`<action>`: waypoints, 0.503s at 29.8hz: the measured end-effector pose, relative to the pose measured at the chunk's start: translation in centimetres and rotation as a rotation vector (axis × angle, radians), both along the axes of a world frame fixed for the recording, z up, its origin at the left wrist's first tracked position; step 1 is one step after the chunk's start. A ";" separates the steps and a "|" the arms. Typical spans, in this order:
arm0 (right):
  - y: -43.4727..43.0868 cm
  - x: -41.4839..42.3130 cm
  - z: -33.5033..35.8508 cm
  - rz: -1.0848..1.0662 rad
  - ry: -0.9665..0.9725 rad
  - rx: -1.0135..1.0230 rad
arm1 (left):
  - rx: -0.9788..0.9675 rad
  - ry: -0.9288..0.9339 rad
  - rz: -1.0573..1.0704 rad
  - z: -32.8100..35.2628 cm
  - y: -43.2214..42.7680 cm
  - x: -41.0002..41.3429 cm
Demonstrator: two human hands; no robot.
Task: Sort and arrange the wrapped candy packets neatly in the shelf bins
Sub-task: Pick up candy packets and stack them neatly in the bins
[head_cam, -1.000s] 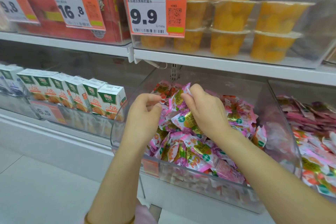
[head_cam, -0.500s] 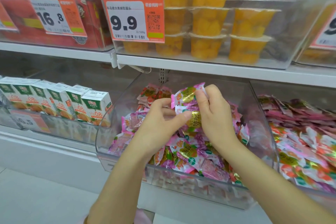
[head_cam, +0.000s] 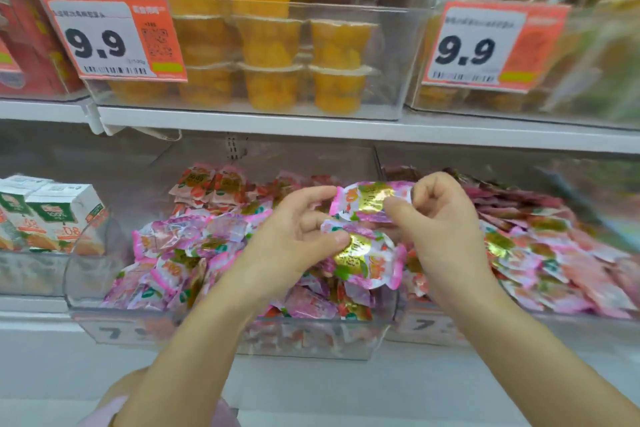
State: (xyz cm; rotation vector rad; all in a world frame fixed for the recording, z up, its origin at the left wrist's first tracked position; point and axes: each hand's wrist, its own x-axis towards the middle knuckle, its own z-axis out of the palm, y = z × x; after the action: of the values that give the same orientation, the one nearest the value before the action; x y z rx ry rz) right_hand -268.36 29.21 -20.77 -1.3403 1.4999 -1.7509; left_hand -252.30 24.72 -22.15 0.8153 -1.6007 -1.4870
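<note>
Shop shelving fills our view: a white metal shelf board (head_cam: 311, 130) runs straight across, with clear hard-plastic bins above and below it. Up top we've got squat see-through fruit cups (head_cam: 270, 42) stacked on each other, yellow-orange chunks inside. A left price tag (head_cam: 114, 38) and a right price tag (head_cam: 485, 45), both orange and white and reading 9.9, hang on the bin fronts. Off to the left on the lower level sit boxy white juice cartons (head_cam: 59, 215) with green labels.

Right in front of us is the middle bin (head_cam: 114, 329), a transparent tub with rounded corners. It's heaped with candy packets (head_cam: 194, 246): crinkly glossy pink film, pillow-shaped with crimped ends, lying every which way. The right bin (head_cam: 422, 329) next door holds a similar pile, a bit blurred.

Both hands are over the middle bin. Our right grip (head_cam: 446, 229) pinches the upper packet (head_cam: 370, 199) at its right end between thumb and curled fingers, and the packet's gold foil patch catches the light. Our left grip (head_cam: 294, 236) pins the lower packet (head_cam: 363, 253) under the thumb. It has the same pink wrapper with a gold oval and hangs just above the heap. The two packets sit one just above the other.
</note>
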 end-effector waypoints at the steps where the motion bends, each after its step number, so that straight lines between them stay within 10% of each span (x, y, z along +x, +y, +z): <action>1: 0.6 -1.0 0.1 0.001 -0.060 0.031 | -0.009 -0.024 -0.024 0.0 0.3 -0.6; 15: 3.0 -11.6 -0.7 0.069 -0.779 0.234 | -0.184 -0.298 0.124 2.4 0.7 -10.3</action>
State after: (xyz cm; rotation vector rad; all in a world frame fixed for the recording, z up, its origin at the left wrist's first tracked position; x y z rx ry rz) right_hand -279.97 32.21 -21.45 -0.4794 1.1339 -1.6947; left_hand -262.59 25.38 -19.77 1.0456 -1.8363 -1.1512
